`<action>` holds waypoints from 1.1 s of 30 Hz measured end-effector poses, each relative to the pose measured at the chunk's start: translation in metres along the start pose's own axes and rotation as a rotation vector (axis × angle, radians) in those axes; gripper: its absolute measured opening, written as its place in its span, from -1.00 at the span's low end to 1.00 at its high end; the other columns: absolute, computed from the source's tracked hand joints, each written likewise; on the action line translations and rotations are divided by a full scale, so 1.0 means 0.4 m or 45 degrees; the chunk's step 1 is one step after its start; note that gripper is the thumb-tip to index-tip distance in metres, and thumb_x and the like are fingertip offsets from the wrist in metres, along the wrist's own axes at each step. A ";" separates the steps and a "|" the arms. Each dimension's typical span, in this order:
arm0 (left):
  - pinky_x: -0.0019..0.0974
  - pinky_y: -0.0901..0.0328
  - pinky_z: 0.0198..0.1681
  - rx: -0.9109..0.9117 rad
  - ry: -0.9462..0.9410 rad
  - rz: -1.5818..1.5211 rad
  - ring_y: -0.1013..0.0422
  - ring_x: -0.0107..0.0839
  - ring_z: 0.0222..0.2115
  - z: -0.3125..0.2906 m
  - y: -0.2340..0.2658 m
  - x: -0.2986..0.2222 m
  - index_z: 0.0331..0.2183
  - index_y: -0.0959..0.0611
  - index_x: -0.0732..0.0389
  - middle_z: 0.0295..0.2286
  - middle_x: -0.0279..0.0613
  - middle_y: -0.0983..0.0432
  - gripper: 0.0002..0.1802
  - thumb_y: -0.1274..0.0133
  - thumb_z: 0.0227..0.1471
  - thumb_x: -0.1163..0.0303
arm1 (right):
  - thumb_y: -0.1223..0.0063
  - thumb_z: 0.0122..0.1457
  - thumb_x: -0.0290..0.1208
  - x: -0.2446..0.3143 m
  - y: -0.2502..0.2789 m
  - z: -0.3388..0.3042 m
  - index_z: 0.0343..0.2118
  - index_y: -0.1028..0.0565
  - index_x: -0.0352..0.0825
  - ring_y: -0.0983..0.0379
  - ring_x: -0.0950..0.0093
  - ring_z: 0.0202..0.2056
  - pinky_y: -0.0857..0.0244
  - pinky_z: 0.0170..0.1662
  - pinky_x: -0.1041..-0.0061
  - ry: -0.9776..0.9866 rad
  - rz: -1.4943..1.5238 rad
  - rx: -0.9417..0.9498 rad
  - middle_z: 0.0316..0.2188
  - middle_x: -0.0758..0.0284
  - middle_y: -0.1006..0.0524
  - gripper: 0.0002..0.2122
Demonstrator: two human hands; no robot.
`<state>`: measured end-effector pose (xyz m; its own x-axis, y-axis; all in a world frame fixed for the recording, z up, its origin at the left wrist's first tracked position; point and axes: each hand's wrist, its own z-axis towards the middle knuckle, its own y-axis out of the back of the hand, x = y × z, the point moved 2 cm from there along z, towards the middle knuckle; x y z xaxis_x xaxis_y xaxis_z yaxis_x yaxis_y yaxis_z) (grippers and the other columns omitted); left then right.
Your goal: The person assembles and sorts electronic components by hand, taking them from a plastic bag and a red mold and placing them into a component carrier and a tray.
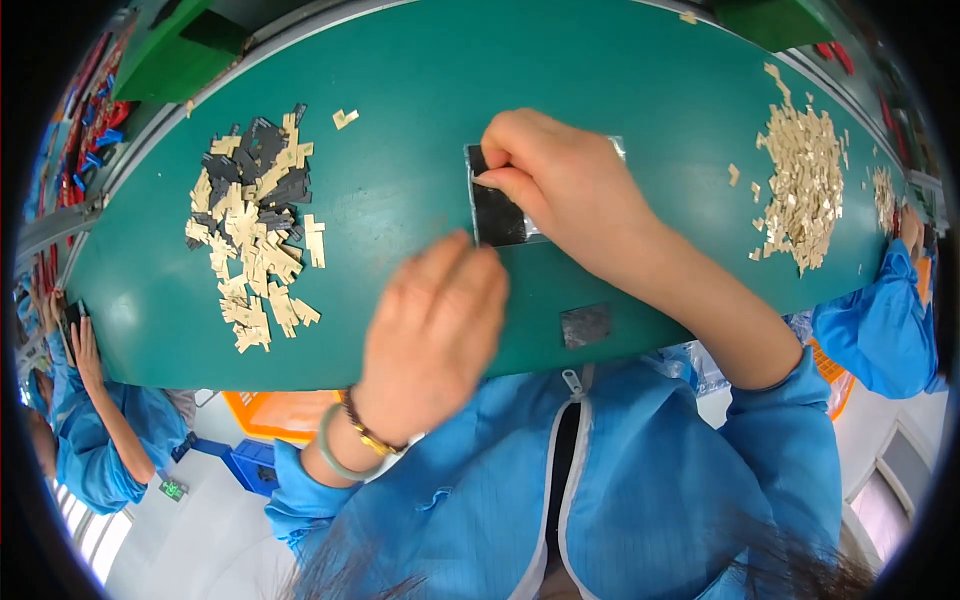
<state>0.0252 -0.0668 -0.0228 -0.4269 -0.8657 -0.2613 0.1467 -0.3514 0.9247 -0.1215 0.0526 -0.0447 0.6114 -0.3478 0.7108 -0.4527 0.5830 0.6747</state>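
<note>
In the middle of the green table (400, 80) lies a flat black piece (498, 215) with clear shiny film along its edges. My right hand (570, 185) is over it, thumb and forefinger pinched together near its left side; whatever sits between those fingertips is too small to make out. My left hand (430, 325) hovers close by, to the lower left of the black piece, back upward. Motion smears its fingers, and their tips are hidden. A dark grey rectangle (585, 326) rests near the table's front edge, below my right wrist.
To the left spreads a pile of tan and black cut pieces (245, 225); to the right, a heap of small tan pieces (803, 190). A loose tan piece (345, 119) lies apart. Co-workers in blue sleeves (868, 325) sit at both sides. Below the table edge is an orange basket (280, 414).
</note>
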 end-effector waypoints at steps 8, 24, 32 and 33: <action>-0.18 -0.34 -0.05 -0.060 -0.215 -0.041 -0.43 -0.19 -0.10 -0.062 -0.078 -0.134 -0.21 -0.61 0.34 -0.13 -0.06 -0.50 -0.60 -0.15 -0.16 0.35 | -0.17 0.01 -0.55 0.056 0.142 -0.191 -0.38 -0.47 -0.33 -0.43 0.37 -0.46 -0.32 -0.43 0.48 0.121 0.238 0.096 -0.43 0.28 -0.45 -0.88; -0.32 -0.40 -0.35 -0.590 -0.511 0.167 -0.49 -0.29 -0.42 0.025 0.077 -0.142 -0.47 -0.61 0.29 -0.44 -0.06 -0.57 -0.91 -0.10 -0.15 0.51 | -0.07 -0.13 -0.52 0.181 0.168 -0.242 -0.50 -0.39 -0.34 -0.34 0.50 -0.52 -0.26 -0.53 0.55 0.759 0.017 -0.027 -0.47 0.34 -0.33 -0.89; -0.35 -0.39 -0.41 -0.609 -0.484 0.184 -0.47 -0.32 -0.47 0.012 0.080 -0.146 -0.50 -0.61 0.35 -0.49 -0.04 -0.56 -0.91 -0.12 -0.19 0.56 | -0.13 -0.21 -0.52 0.184 0.155 -0.227 -0.53 -0.42 -0.33 -0.32 0.52 -0.58 -0.20 -0.56 0.58 0.917 -0.128 0.084 -0.48 0.36 -0.39 -0.86; -0.35 -0.39 -0.41 -0.611 -0.482 0.183 -0.47 -0.32 -0.47 0.011 0.080 -0.146 -0.50 -0.61 0.35 -0.49 -0.04 -0.56 -0.91 -0.12 -0.19 0.56 | -0.12 -0.22 -0.52 0.183 0.152 -0.224 -0.55 -0.41 -0.32 -0.31 0.53 -0.58 -0.19 -0.57 0.59 0.928 -0.125 0.058 -0.48 0.37 -0.39 -0.86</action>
<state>0.0507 -0.0259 0.0230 -0.6468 -0.7607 0.0543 0.5729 -0.4377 0.6930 -0.0460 0.1284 0.0304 0.9196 0.1885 0.3446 -0.3903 0.5379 0.7472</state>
